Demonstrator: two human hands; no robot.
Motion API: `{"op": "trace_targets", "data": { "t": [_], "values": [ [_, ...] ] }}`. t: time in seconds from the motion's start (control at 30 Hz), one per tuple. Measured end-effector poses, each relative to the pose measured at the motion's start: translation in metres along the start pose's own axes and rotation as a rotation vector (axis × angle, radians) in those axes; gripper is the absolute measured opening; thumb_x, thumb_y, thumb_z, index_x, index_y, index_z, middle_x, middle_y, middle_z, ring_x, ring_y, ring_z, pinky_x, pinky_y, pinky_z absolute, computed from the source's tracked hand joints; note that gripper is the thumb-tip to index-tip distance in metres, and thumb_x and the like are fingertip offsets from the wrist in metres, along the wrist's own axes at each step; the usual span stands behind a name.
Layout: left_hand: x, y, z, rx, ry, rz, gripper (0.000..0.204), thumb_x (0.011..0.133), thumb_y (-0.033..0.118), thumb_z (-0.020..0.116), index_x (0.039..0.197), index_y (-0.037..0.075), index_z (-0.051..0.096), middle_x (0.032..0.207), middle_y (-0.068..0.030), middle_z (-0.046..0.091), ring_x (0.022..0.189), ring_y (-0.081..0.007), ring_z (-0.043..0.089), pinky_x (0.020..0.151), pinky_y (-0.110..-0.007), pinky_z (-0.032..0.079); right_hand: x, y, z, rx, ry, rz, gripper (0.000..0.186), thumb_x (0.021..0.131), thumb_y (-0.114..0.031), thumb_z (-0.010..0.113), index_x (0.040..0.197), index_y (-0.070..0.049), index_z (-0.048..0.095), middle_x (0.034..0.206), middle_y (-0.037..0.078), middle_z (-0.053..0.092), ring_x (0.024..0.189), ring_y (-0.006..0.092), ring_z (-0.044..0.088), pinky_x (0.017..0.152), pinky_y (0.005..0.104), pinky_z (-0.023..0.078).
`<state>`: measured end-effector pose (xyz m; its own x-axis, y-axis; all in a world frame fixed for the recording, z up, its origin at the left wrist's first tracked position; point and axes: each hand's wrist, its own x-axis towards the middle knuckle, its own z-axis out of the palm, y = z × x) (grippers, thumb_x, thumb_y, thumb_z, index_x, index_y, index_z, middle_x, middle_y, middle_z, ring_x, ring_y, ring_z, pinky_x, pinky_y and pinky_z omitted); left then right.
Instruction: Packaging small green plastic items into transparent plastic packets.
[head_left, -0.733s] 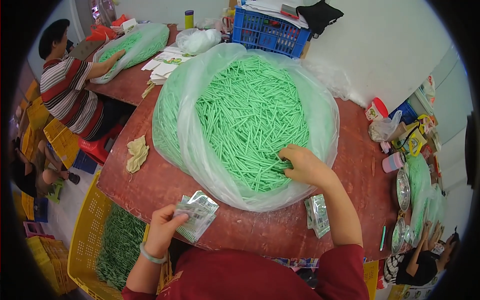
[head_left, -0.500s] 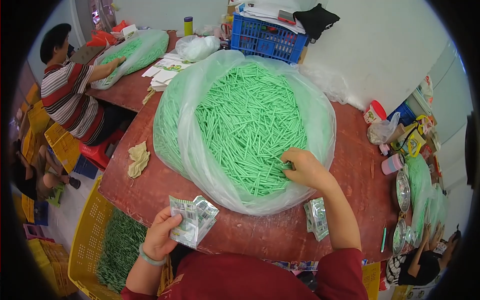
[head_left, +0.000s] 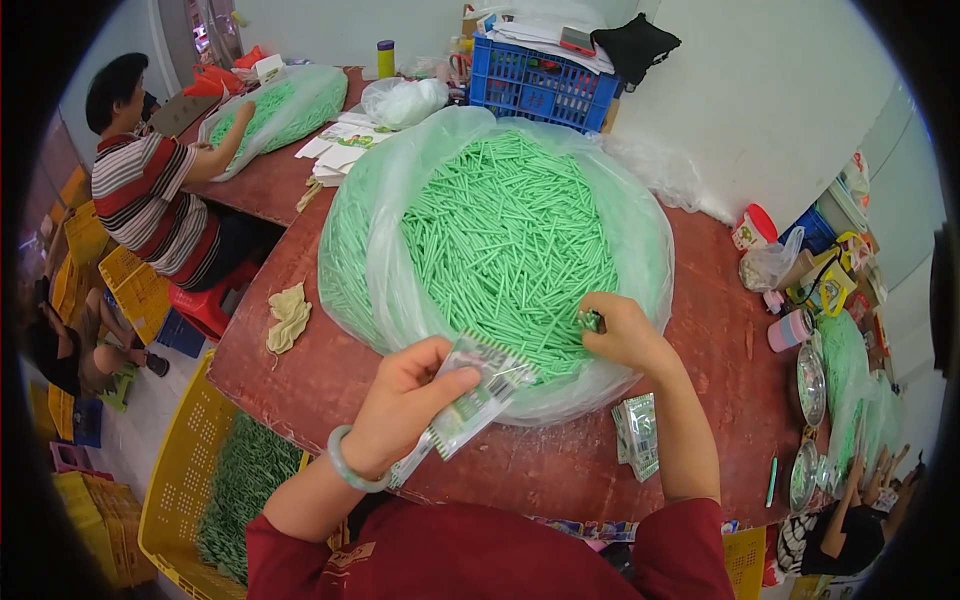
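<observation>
Left hand (head_left: 405, 400) raised, packet (head_left: 470, 400) between its fingers (head_left: 450, 380), sticks (head_left: 590, 321) pinched right.

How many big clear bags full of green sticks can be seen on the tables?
2. One bag lies open right before the person, the right hand in its sticks. The other bag lies far left, before a seated co-worker. More may be hidden.

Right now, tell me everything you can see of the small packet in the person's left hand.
The packet is a flat, crinkly pouch of shiny film, silvery with green and white print, seemingly a small stack of empties. It lies tilted, its upper end toward the big clear bag of green sticks, over the table's near edge. The left hand pinches it between thumb and fingers; the right hand is apart from it, on the sticks.
</observation>
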<state>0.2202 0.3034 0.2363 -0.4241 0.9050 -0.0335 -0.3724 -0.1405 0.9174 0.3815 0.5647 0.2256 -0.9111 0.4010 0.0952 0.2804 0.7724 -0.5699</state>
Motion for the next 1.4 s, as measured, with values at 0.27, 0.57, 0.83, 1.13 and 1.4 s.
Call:
{"op": "trace_targets", "data": {
  "t": [0.27,0.57,0.83,1.13,1.4],
  "values": [
    [0.043,-0.007,0.007,0.289,-0.012,0.214,0.007,0.088,0.005,0.066,0.09,-0.002,0.064,0.079,0.0009,0.062,0.072,-0.0039,0.052,0.063,-0.021,0.042,-0.001,-0.015,-0.013,0.354,0.062,0.241,0.013,0.075,-0.005,0.066,0.087,-0.001,0.065,0.075,0.007,0.059,0.066,0.0123,0.058,0.059,0.0293,0.046],
    [0.057,-0.028,0.005,0.554,0.011,0.36,0.014,0.09,0.009,0.064,0.093,-0.004,0.066,0.076,-0.006,0.06,0.07,-0.0127,0.053,0.063,-0.025,0.042,-0.001,-0.027,-0.041,0.632,0.25,0.22,0.009,0.077,-0.003,0.071,0.085,-0.001,0.067,0.067,0.003,0.062,0.053,0.0092,0.056,0.05,0.0234,0.045],
    [0.062,-0.034,0.011,0.537,-0.055,0.344,0.015,0.091,0.009,0.062,0.097,-0.004,0.066,0.078,-0.0064,0.06,0.071,-0.013,0.054,0.064,-0.026,0.042,0.014,-0.066,-0.038,0.842,0.258,0.036,0.01,0.079,-0.005,0.072,0.088,-0.001,0.067,0.07,0.001,0.062,0.055,0.0069,0.056,0.051,0.0209,0.045],
    [0.07,-0.037,0.024,0.443,0.0,0.382,0.017,0.092,0.006,0.059,0.103,-0.004,0.066,0.085,-0.0047,0.061,0.077,-0.0109,0.054,0.068,-0.025,0.042,0.023,-0.076,-0.036,0.6,0.001,0.075,0.01,0.081,-0.006,0.07,0.09,-0.003,0.067,0.071,-0.002,0.062,0.056,0.0053,0.053,0.051,0.0197,0.042],
    [0.09,-0.047,0.031,0.236,0.049,0.359,0.022,0.094,0.012,0.06,0.11,-0.001,0.067,0.091,-0.0044,0.066,0.08,-0.0081,0.055,0.069,-0.023,0.044,0.017,-0.082,-0.034,0.316,0.264,-0.182,0.036,0.09,-0.016,0.063,0.124,-0.006,0.059,0.11,0.008,0.045,0.093,0.0147,0.048,0.079,0.0259,0.043]
  ]
}}
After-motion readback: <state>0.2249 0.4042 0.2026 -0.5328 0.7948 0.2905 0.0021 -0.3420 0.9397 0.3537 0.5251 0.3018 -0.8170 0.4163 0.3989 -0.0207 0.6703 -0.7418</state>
